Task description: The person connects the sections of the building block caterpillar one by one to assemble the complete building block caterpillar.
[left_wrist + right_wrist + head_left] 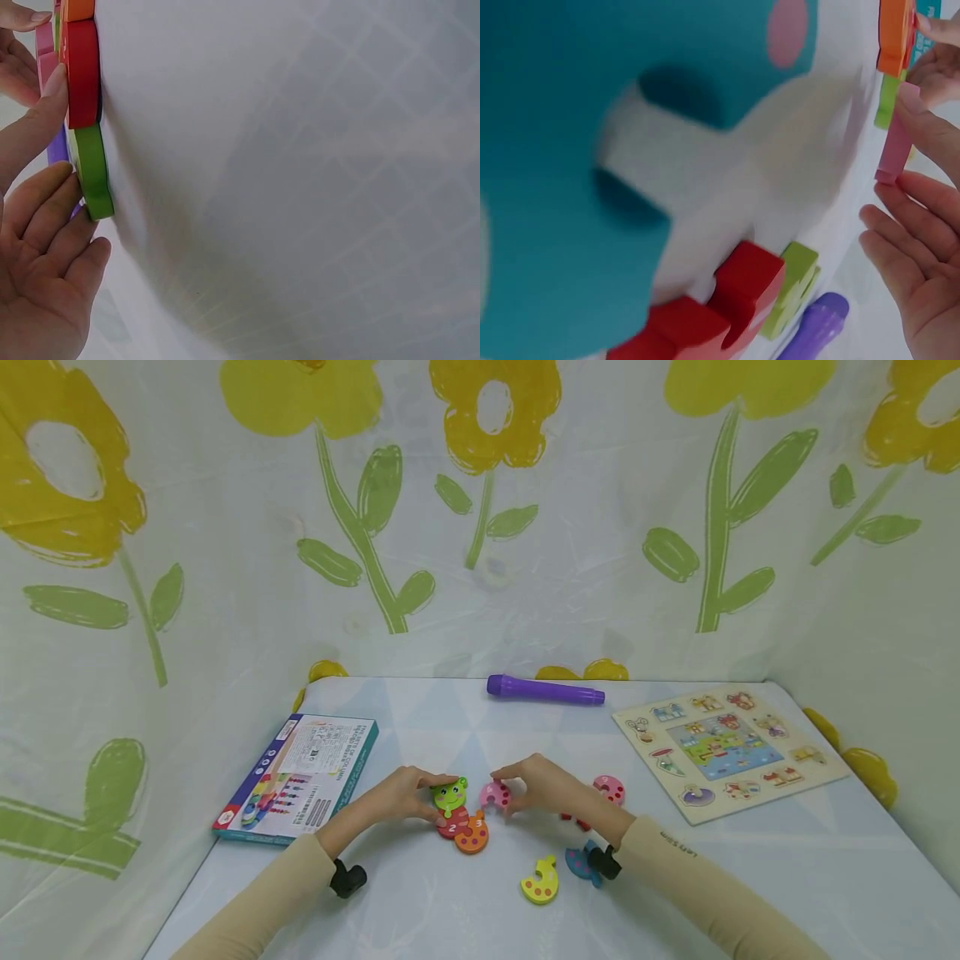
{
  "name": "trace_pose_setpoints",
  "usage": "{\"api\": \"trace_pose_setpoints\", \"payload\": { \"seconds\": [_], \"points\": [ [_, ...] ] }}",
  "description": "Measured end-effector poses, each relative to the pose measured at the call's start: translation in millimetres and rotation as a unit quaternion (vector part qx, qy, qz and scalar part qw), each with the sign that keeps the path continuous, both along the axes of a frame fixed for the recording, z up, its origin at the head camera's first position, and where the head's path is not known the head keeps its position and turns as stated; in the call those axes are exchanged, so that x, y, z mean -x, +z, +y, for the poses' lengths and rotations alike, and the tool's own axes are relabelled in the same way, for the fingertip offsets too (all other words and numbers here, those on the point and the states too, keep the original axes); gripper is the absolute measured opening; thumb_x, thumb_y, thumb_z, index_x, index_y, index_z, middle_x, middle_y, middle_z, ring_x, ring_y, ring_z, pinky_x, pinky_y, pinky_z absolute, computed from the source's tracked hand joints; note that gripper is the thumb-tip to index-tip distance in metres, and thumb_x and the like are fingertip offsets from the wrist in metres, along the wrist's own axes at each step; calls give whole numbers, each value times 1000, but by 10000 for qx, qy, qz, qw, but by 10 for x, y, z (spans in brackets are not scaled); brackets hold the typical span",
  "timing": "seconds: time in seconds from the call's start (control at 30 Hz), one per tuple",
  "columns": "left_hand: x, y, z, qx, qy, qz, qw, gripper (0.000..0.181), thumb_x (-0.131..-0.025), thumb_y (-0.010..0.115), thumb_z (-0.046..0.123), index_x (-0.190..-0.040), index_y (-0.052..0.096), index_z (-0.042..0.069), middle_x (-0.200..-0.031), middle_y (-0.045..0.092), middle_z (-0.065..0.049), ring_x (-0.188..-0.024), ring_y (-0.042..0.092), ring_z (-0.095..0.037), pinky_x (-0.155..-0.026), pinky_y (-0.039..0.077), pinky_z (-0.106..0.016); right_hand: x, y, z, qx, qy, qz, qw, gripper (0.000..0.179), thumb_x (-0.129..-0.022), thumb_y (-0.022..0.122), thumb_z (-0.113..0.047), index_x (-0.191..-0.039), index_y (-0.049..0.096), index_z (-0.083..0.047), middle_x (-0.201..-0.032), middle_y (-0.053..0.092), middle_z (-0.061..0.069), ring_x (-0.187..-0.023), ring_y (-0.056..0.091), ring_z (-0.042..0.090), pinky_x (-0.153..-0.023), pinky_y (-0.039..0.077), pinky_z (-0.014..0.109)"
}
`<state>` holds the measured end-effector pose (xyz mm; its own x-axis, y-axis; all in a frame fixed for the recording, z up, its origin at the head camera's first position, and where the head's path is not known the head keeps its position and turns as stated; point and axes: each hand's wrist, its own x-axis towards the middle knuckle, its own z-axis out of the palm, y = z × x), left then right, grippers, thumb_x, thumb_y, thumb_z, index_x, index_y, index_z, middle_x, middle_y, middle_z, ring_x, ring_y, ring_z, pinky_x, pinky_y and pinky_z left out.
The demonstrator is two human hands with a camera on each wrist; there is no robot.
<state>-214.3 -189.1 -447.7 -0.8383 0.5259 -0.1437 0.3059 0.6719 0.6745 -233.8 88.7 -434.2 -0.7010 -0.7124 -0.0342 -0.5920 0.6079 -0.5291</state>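
The left hand (407, 793), fingers parted to span the green head (450, 797) and red piece (452, 823), grips both, seemingly steadying them and the touching orange piece (472, 836) on the worktop (420, 902); just beside, the pink piece (493, 796) is pinched edgewise by the right hand (543, 787), fingers narrowly parted, likely for control.

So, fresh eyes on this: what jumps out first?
Probably the big yellow flowers on the backdrop behind the table. Then the purple stick lying near the table's far edge. Front and centre, the left hand holds a green, red and orange caterpillar row, with the right hand pinching a pink piece beside it.
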Motion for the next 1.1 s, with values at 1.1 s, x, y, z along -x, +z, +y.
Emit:
{"api": "trace_pose_setpoints", "payload": {
  "seconds": [1.1],
  "points": [
    [10, 0, -7, 75, -19, 40, 10000, 64, -75, 84, 23, -134, 60, 18, -136, 55, -11, -130, 45, -36, -104, 38, -55, -205, 47, -229, -465, -245, 331, 9981, 52, -76, 83, -30, -119, 68, -4, -113, 70, 7, -106, 65, 21, -88, 54, 30]
  ]
}}
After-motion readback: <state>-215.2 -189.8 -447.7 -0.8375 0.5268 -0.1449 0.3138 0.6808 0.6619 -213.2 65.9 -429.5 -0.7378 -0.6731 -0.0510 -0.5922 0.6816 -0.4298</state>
